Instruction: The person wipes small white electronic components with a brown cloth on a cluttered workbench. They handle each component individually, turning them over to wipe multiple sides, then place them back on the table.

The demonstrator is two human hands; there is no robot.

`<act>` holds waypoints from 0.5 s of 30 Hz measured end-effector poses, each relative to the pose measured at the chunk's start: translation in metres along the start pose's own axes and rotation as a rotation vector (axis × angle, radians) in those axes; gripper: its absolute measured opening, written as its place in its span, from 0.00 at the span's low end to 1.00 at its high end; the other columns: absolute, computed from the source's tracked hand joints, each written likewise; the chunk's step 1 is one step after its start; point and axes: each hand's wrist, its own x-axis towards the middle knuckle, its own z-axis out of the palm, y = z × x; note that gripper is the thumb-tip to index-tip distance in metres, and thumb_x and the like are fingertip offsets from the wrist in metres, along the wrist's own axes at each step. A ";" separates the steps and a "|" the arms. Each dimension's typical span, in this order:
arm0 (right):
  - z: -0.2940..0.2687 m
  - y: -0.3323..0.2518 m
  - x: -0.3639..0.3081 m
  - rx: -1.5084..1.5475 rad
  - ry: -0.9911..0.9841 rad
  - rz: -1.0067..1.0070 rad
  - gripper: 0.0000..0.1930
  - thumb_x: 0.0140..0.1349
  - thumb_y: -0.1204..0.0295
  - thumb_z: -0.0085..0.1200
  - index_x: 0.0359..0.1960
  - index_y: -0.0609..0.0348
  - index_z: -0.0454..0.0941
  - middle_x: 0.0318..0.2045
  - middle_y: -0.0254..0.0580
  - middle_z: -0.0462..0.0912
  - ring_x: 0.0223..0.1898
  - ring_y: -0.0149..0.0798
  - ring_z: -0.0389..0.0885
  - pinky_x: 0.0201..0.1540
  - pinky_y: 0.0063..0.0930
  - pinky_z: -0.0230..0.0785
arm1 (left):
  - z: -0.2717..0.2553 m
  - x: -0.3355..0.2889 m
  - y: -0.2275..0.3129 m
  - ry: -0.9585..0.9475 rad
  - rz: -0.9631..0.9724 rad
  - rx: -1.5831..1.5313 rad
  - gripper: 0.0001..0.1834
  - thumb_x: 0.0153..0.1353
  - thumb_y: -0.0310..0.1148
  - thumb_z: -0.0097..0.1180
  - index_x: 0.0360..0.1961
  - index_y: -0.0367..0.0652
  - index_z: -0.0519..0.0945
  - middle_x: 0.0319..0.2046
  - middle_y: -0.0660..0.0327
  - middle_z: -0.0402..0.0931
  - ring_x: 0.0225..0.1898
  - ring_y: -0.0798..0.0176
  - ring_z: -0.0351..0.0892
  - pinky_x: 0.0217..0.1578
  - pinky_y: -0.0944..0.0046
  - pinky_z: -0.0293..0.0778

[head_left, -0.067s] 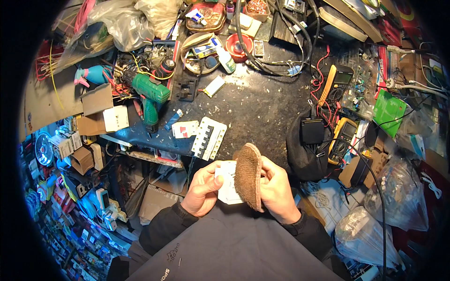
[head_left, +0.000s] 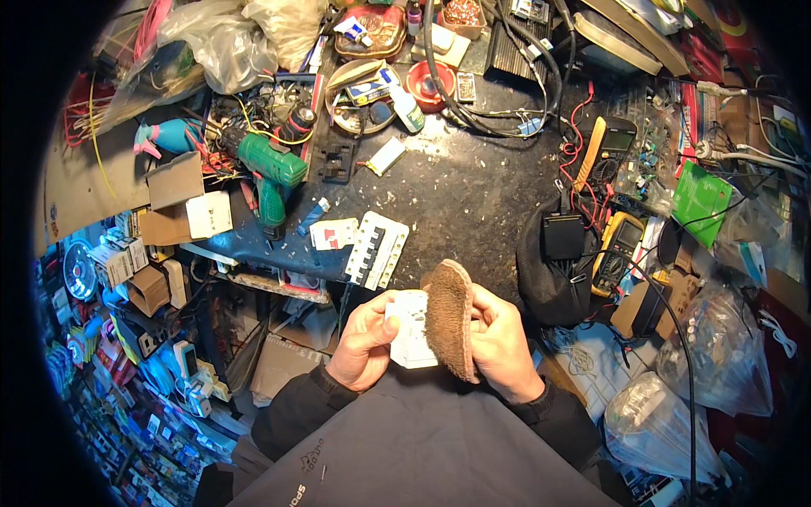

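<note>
My left hand [head_left: 365, 345] pinches a white boxy plastic piece [head_left: 410, 336] by its left side, thumb on top. It resembles a circuit breaker, with small dark marks on its face. In my right hand [head_left: 502, 345] is a brown fuzzy cleaning pad [head_left: 449, 323] with a pinkish edge, held on end against the white piece's right side and hiding part of it. Just beyond my hands, on the bench, lie a white breaker block with a row of dark switches [head_left: 377, 252] and a smaller white breaker with red levers [head_left: 334, 234].
A green cordless drill [head_left: 270, 173] lies on the bench's left. A silver battery pack [head_left: 387, 157] and a red bowl [head_left: 431, 86] sit farther back. To the right are a black bag [head_left: 553, 275], a yellow multimeter [head_left: 619, 253] and loose cables. Plastic bags [head_left: 663, 422] stand lower right.
</note>
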 end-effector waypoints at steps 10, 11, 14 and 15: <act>-0.007 0.013 -0.018 0.035 -0.117 -0.063 0.37 0.77 0.70 0.71 0.82 0.67 0.67 0.72 0.47 0.81 0.73 0.36 0.80 0.73 0.31 0.75 | -0.010 0.003 -0.001 0.017 0.016 -0.130 0.41 0.72 0.40 0.77 0.76 0.28 0.72 0.62 0.47 0.87 0.59 0.50 0.92 0.64 0.51 0.88; -0.001 0.014 -0.019 -0.084 -0.049 -0.035 0.36 0.74 0.73 0.72 0.80 0.67 0.69 0.71 0.47 0.82 0.71 0.34 0.81 0.72 0.31 0.76 | -0.010 0.003 -0.002 0.016 0.017 -0.133 0.41 0.73 0.40 0.77 0.76 0.28 0.72 0.63 0.47 0.87 0.60 0.51 0.91 0.65 0.51 0.87; 0.022 0.018 -0.024 -0.216 0.064 0.011 0.23 0.72 0.83 0.71 0.64 0.65 0.75 0.60 0.40 0.86 0.59 0.28 0.88 0.60 0.25 0.82 | -0.010 0.003 -0.003 0.007 0.059 -0.066 0.37 0.76 0.40 0.74 0.76 0.30 0.73 0.69 0.51 0.83 0.70 0.57 0.84 0.74 0.54 0.76; 0.023 0.018 -0.021 -0.219 0.067 0.053 0.23 0.73 0.83 0.70 0.66 0.66 0.75 0.60 0.41 0.86 0.58 0.28 0.88 0.60 0.26 0.83 | -0.010 0.003 -0.004 0.021 0.061 -0.022 0.37 0.76 0.40 0.74 0.76 0.30 0.73 0.69 0.51 0.82 0.70 0.58 0.83 0.74 0.54 0.76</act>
